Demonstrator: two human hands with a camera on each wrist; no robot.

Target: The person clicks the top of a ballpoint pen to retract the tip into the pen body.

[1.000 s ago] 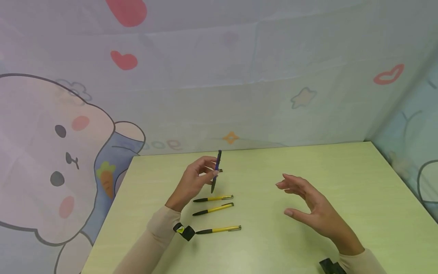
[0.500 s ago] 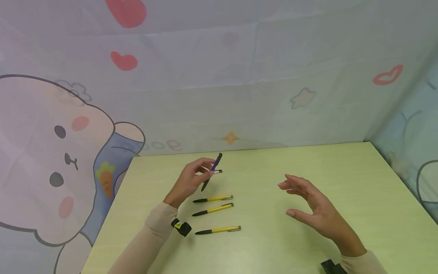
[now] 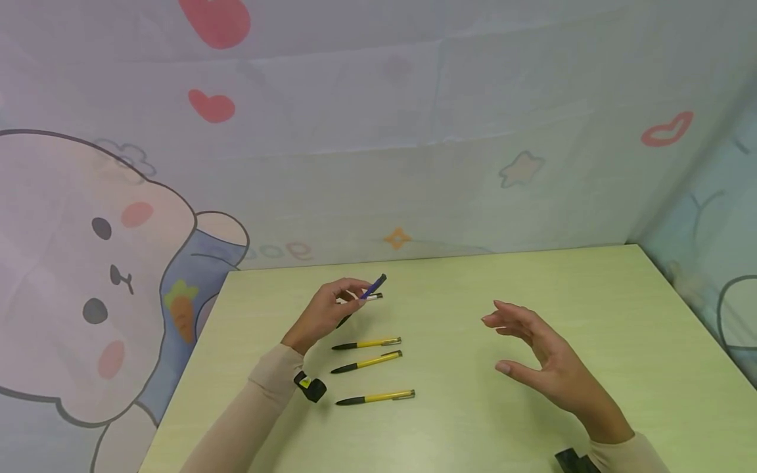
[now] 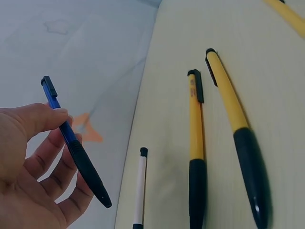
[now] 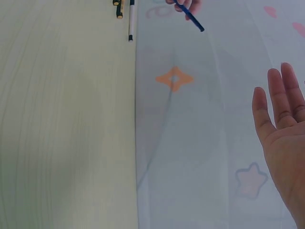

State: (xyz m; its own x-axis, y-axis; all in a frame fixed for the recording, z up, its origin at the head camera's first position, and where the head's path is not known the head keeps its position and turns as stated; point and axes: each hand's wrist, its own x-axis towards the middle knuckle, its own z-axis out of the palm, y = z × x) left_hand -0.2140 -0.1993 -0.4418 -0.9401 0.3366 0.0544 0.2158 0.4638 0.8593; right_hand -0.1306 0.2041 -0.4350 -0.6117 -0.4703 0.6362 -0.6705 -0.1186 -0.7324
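My left hand (image 3: 322,314) pinches a blue pen (image 4: 66,131) with a black grip and black clip between thumb and fingers. The pen is held tilted above the table's back left part. Beneath it lies a white pen (image 4: 140,188) with black ends, partly covered by the left hand in the head view. Nearer to me, three yellow pens with black grips lie in a column: a far one (image 3: 378,342), a middle one (image 3: 375,360) and a near one (image 3: 384,397). My right hand (image 3: 547,361) hovers over the table's right half, fingers extended and thumb apart, holding nothing.
The pale yellow-green table (image 3: 461,420) meets a printed cloth backdrop (image 3: 367,164) along its back edge. Another cloth panel (image 3: 710,230) stands along the right side. A small black device (image 3: 310,386) is strapped to the left wrist.
My left hand has shifted slightly left and down in the view, and the blue pen has tipped from nearly upright to a slant. The right hand has barely moved.
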